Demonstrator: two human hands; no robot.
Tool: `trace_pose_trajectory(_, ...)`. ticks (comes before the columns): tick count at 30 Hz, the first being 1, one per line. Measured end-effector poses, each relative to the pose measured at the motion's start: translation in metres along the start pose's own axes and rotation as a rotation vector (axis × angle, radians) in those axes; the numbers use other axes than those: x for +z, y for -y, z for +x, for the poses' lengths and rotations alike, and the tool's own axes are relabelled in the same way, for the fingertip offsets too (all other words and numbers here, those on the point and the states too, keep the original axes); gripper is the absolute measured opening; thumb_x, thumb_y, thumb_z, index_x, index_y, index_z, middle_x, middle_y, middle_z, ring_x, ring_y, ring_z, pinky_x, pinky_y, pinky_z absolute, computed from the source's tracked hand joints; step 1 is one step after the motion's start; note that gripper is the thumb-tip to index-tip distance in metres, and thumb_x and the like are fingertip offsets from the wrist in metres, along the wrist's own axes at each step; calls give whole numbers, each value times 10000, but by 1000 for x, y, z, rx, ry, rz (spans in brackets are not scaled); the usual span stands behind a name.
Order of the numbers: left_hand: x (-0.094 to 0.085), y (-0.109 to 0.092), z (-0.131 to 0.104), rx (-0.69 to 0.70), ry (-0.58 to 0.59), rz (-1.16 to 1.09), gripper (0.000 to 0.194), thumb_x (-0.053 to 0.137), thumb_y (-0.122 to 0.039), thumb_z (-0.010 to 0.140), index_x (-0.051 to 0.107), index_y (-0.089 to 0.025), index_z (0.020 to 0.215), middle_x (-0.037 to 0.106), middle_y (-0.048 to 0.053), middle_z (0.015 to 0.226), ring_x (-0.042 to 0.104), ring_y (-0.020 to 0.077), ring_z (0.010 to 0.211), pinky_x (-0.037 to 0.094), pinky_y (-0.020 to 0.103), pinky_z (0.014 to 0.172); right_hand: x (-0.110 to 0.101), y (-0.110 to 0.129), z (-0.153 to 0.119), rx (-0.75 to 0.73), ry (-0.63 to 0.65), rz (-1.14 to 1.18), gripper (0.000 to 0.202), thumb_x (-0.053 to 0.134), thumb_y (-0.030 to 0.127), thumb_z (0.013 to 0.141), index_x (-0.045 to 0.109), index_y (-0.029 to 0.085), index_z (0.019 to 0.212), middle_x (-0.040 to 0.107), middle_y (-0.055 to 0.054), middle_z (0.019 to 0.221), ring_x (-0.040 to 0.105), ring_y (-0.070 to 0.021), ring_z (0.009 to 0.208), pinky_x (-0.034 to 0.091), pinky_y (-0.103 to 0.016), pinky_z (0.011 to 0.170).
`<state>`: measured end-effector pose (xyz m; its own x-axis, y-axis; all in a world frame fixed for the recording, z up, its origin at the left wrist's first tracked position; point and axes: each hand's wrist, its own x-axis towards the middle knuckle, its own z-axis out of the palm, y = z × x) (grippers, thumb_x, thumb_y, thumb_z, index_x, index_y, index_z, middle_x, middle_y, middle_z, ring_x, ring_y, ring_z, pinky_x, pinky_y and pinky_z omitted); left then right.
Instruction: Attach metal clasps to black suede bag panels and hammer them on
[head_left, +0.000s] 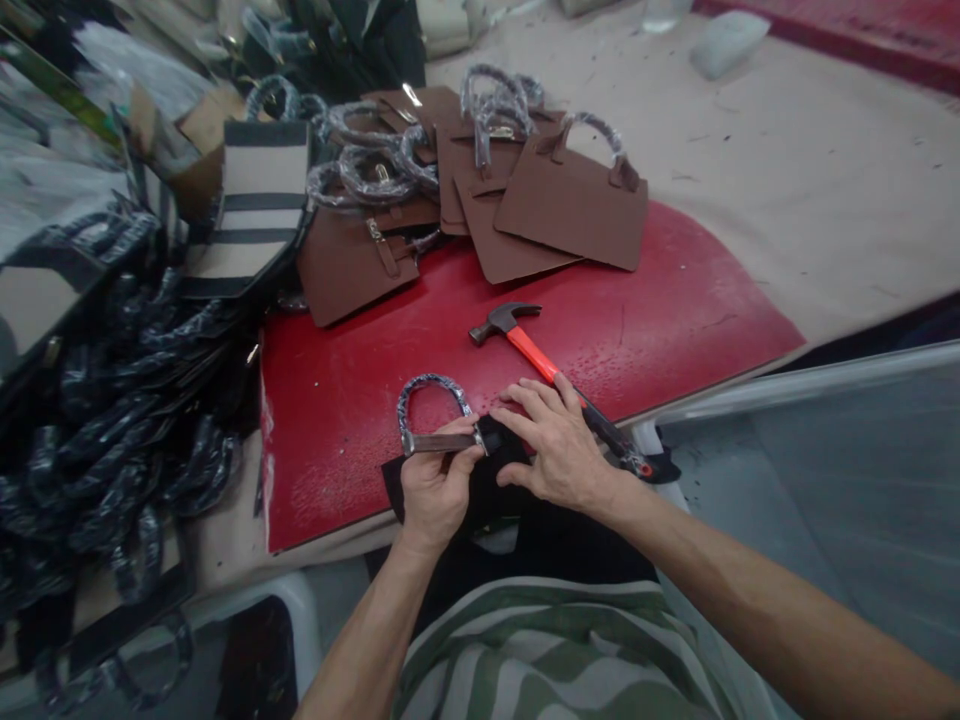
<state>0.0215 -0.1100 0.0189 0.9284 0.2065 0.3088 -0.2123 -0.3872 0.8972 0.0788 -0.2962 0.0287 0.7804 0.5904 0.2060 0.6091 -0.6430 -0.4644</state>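
Entry: strap and wrapped handle in the left-hand grip, right hand spread alongside

We read positions off a clock dial laid over the red board (360, 350), twelve at the side farthest from the wearer.

Grip, left: we find the left hand (435, 490) near six o'clock, closed in a pinch between thumb and fingers. It has hold of the brown strap (439, 442), which lies crosswise and has metal-looking ends. A plastic-wrapped handle (431, 380) arches up from the strap toward twelve. A black piece (487, 500) lies below, at the board's near edge.

Grip, right: we log the right hand (555, 445) near five o'clock, palm down, fingers apart, thumb reaching toward nine. It has hold of nothing; its fingers are over or just beside the black piece. We cannot tell whether they touch it.

Surroundings: the hammer (525, 345) lies near the dial's centre, head toward eleven, its orange and black grip running toward four and passing close by the right hand's fingers. We cannot tell if hand and hammer touch.

At eleven to twelve we record overlapping brown panels (574, 200), several with wrapped handles, partly on the board. At ten stands a striped panel (259, 215), black and cream. At nine we note a heap of black wrapped handles (142, 390). At one, on the pale table covering (810, 180), lies a whitish lump (727, 45).
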Motion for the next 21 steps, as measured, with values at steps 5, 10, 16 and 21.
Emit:
trace_pose_trajectory(5,1,0,1,18,2,57,153,671,-288,893,705,-184,1000,753,85,1069,726,226,994,605,397,922,1,0,0,-1,5,3,754,863,531,672,604,210,1304,546,-105,1376,417,-346,1321,130,-565,1210)
trace_pose_trajectory(10,3,-1,0,68,39,115,150,659,-271,899,694,-189,1020,749,87,1083,720,230,1020,597,396,932,-1,1,0,-4,10,-6,723,841,535,701,598,217,1303,547,-99,1369,410,-342,1327,133,-555,1205)
trace_pose_trajectory(16,4,0,0,110,34,179,142,616,-237,914,682,-185,1029,742,89,1097,711,220,1020,583,388,932,-3,1,1,-18,12,-8,725,853,513,701,597,204,1304,550,-113,1372,415,-349,1332,119,-574,1202)
trace_pose_trajectory(21,2,1,0,141,39,152,131,633,-219,899,670,-179,1019,739,90,1097,709,216,1011,578,397,934,-1,5,-10,-5,-23,-25,714,816,476,747,562,192,1351,511,-144,1418,369,-367,1378,139,-592,1196)
